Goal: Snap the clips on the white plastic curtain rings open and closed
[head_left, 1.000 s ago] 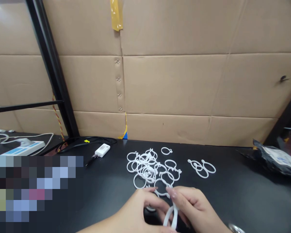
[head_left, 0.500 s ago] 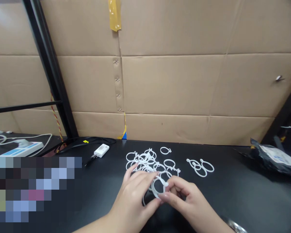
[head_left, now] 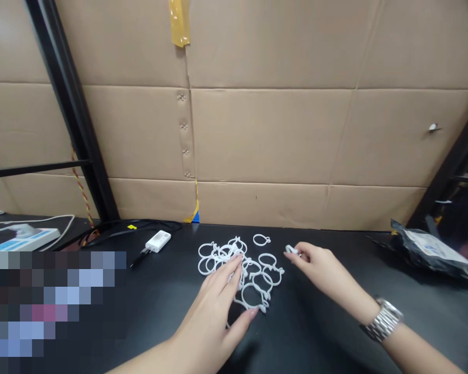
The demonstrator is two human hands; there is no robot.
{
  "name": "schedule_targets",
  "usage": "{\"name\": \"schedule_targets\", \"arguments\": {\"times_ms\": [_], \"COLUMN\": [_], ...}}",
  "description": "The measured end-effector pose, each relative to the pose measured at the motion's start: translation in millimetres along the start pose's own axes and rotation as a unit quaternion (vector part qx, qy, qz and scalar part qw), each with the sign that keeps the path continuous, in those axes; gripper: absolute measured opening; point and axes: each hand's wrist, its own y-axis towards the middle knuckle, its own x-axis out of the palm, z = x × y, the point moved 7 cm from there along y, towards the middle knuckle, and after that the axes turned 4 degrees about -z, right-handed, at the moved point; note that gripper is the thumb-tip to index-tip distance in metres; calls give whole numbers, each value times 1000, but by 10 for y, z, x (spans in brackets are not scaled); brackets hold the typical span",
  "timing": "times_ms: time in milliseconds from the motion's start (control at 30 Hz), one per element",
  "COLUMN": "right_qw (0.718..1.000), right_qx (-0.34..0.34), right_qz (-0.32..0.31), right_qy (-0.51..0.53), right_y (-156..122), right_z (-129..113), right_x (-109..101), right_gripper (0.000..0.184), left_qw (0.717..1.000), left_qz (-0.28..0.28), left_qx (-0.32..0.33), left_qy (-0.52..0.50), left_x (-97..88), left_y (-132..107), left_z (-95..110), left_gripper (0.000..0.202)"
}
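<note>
A loose pile of white plastic curtain rings [head_left: 253, 296], each with a small eyelet, lies in the middle of the black table. Over the pile's near left side rests my left hand [head_left: 214, 306], fingers stretched out and thumb apart, the thumb tip by the nearest ring. To the right of the pile, my right hand [head_left: 315, 262] is closed in a pinch on a white curtain ring [head_left: 291, 250]; only a short piece of it shows, and how many rings are in the grip is hidden. A single ring [head_left: 261, 240] lies apart behind the pile.
A white charger plug [head_left: 158, 241] with a black cable is at the left. Further left is a power strip [head_left: 31, 240] with cords. A black plastic package [head_left: 425, 252] lies at the right. Cardboard [head_left: 265, 135] walls the back; a black metal post [head_left: 81, 135] rises at the left.
My right hand has moved away from my left, to the right and back, where separate rings lay. The ring held between both hands now lies at the pile's near edge. The view shifted slightly.
</note>
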Motion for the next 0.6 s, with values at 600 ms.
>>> {"name": "schedule_targets", "arguments": {"times_ms": [600], "right_qw": [995], "right_qx": [-65], "right_qz": [-79], "right_qy": [-18], "right_y": [1], "right_z": [-7], "right_x": [206], "right_gripper": [11], "left_qw": [999], "left_qz": [-4], "left_qx": [43], "left_qy": [-16], "left_x": [-1], "left_y": [4], "left_z": [68], "left_gripper": [52]}}
